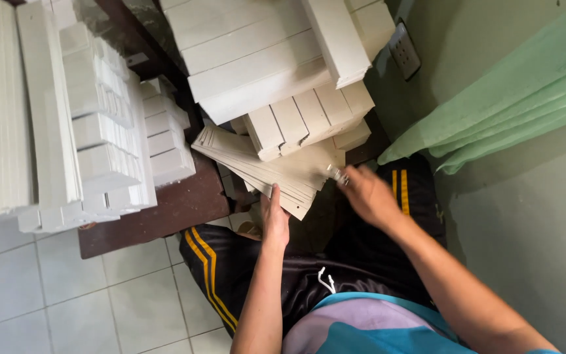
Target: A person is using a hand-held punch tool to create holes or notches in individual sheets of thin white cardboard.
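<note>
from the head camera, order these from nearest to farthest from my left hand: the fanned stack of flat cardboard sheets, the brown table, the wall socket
1. Fanned stack of flat cardboard sheets: under the left hand fingertips.
2. Brown table: just left of it.
3. Wall socket: far upper right, on the wall.

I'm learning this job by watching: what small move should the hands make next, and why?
Probably slide the top sheet off the fanned stack of flat cardboard sheets: the left hand rests on its near edge, while the right hand, pinching a small blurred thing I cannot identify, hovers at its right side.

We see matt grey card sheets [276, 167], matt white paper boxes [302, 121], a dark wooden table [171, 210], glossy floor tiles [67, 295], green cloth [512, 98].
</note>
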